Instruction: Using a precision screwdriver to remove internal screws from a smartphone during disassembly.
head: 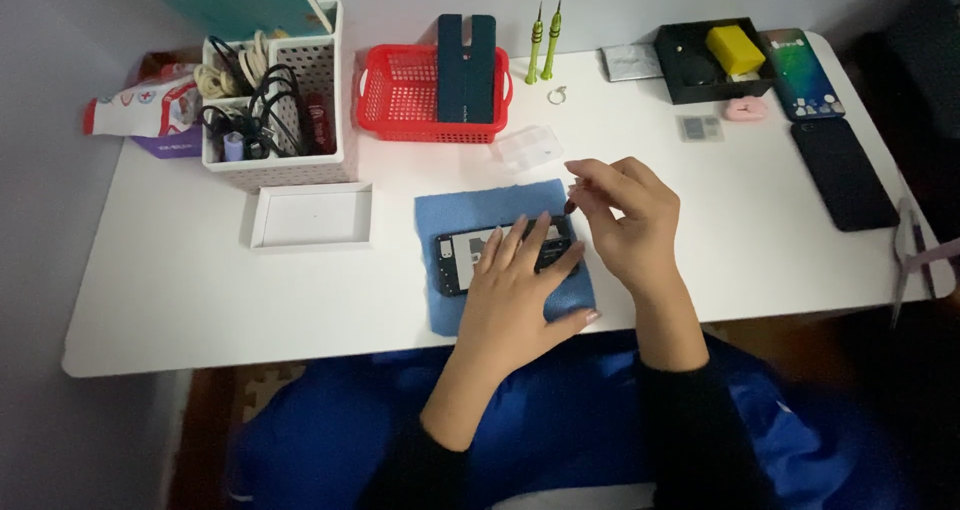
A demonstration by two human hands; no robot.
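Note:
An opened dark phone (462, 255) lies on a blue cloth (480, 208) near the table's front edge. My left hand (520, 290) rests flat on the phone's right half, fingers spread, and covers much of it. My right hand (625, 220) hovers just to the right above the phone's far end, fingertips pinched together on something too small to make out. A clear plastic parts box (527, 148) sits just beyond the cloth.
A red basket (400, 95) holding a dark block, a white organiser (300, 160) of cables, a white tray (312, 216), two green screwdrivers (543, 40), a black box (700, 88) with a yellow block, two phones (843, 175) at right, on a white table (200, 290).

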